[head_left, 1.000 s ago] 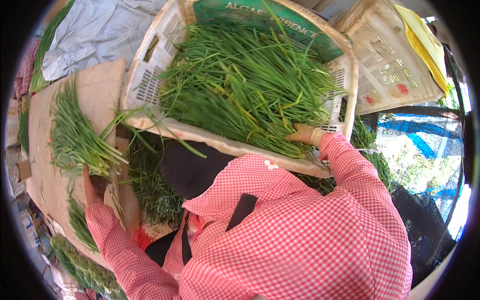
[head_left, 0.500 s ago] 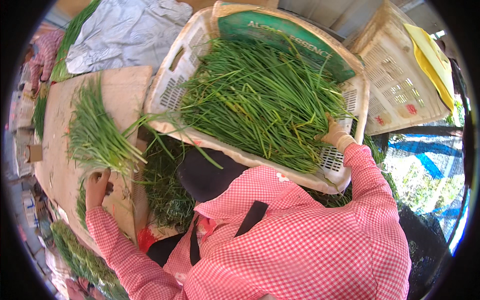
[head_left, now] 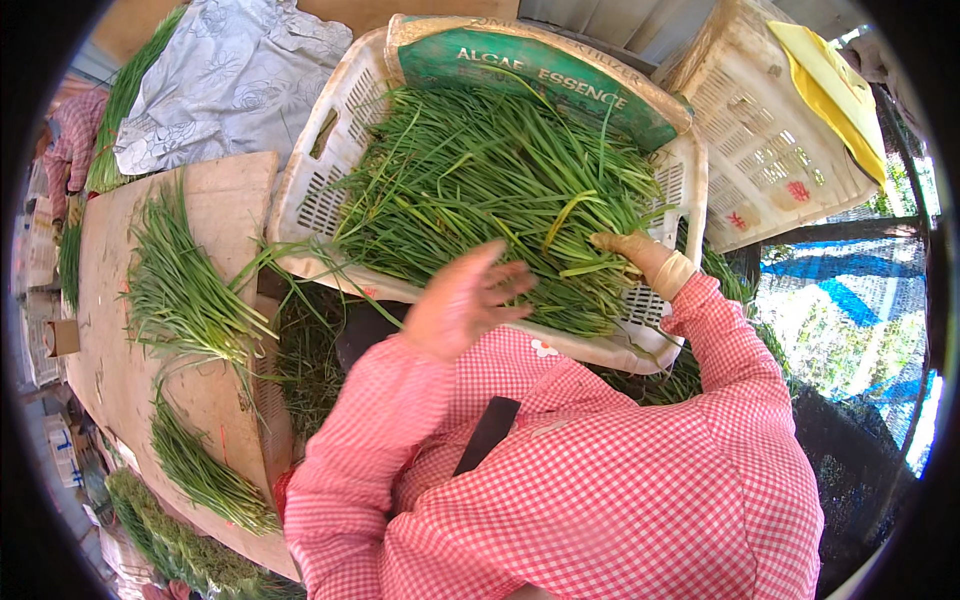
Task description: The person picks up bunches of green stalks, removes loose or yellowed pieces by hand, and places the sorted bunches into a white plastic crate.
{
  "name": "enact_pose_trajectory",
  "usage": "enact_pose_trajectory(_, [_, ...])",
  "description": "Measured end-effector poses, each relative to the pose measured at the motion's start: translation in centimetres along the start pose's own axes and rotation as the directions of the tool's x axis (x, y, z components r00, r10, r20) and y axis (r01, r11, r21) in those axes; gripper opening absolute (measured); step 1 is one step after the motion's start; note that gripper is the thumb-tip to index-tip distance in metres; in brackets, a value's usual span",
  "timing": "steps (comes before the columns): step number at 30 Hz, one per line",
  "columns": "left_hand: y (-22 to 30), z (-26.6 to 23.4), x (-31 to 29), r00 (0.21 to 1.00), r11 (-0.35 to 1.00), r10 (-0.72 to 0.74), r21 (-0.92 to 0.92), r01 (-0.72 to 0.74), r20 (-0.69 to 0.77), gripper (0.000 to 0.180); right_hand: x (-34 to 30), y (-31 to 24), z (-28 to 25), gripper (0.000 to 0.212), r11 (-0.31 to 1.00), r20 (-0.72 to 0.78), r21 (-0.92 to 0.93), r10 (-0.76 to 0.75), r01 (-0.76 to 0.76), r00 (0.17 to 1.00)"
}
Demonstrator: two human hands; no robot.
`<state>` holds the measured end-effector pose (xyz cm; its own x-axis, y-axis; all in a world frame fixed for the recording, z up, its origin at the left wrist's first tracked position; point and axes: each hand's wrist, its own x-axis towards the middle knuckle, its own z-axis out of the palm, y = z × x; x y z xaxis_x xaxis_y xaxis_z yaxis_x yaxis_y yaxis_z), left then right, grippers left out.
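Note:
A white plastic crate (head_left: 690, 190) in front of me is filled with long green chives (head_left: 470, 180). At the crate's right side my right hand (head_left: 640, 255), with a tan covering at the wrist, closes round the pale ends of some chives. My left hand (head_left: 475, 300), slightly blurred, is over the crate's near rim with its fingers apart and nothing in them. To the left, a bunch of chives (head_left: 190, 285) lies on a wooden board (head_left: 110, 350). A second, smaller bunch (head_left: 205, 460) rests nearer to me on the same board.
A green printed sheet (head_left: 540, 85) lines the crate's far wall. Another white crate (head_left: 770, 140) with a yellow piece on it stands tilted at the right. A pale patterned cloth (head_left: 230, 80) covers the far left. Loose greens (head_left: 310, 360) lie below the board. Another person's checked sleeve (head_left: 75, 140) shows far left.
My left hand has left the board's near edge and swung right to the crate. My right hand has shifted slightly left with chives in it, and their pale ends now show more.

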<state>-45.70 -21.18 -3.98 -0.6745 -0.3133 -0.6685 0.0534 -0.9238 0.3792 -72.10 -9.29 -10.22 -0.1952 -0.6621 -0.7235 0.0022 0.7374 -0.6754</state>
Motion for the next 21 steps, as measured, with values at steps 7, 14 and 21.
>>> enact_pose_trajectory(7, [-6.5,-1.2,6.4,0.986,0.987,-0.156,-0.047,0.154,-0.062,0.061,-3.1,-1.4,9.0,0.037,0.031,0.524,-0.749,-0.584,0.662,0.620])
enact_pose_trajectory(14, [-6.3,-3.3,7.9,0.977,0.992,-0.108,0.039,0.117,-0.183,0.030,-5.9,-4.0,10.6,0.054,0.643,0.227,-0.587,-0.452,0.492,0.862])
enact_pose_trajectory(21, [-5.6,-1.7,7.0,0.965,0.987,-0.122,-0.128,0.094,-0.232,0.034,-4.6,-5.1,3.1,0.051,0.593,-0.109,-0.804,-0.203,0.034,0.973])
